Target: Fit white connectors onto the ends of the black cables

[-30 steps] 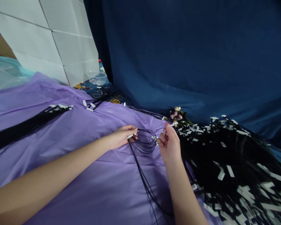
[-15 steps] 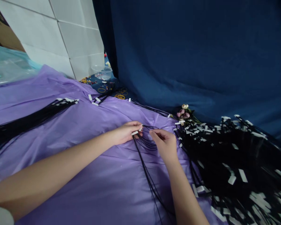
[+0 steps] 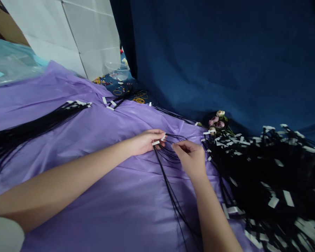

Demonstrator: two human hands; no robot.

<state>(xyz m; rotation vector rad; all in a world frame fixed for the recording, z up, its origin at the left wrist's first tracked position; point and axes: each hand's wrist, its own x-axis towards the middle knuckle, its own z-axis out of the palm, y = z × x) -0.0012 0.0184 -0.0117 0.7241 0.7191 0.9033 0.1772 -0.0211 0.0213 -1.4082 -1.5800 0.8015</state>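
Near the middle of the purple sheet (image 3: 107, 199), my left hand (image 3: 148, 141) is closed on a bundle of thin black cords (image 3: 170, 154) with white tags at their ends. One white tag (image 3: 155, 142) sticks out below the fingers, and cords trail from it toward the bottom of the view. My right hand (image 3: 191, 155) is just to the right, thumb and forefinger pinched at the looped cords. What exactly lies in that pinch is too small to make out.
A large heap of black tagged cords (image 3: 257, 171) spreads at the right. Another bundle (image 3: 42, 124) lies at the left. Artificial flowers (image 3: 217, 121) stand by the dark blue curtain (image 3: 212, 63). Behind are a clear plastic bowl (image 3: 119, 71) and yellow rubber bands (image 3: 139, 100).
The whole view has shifted a little, so things sit slightly farther right and higher. Both hands keep the same grip beside each other, with the cords still in the left one.
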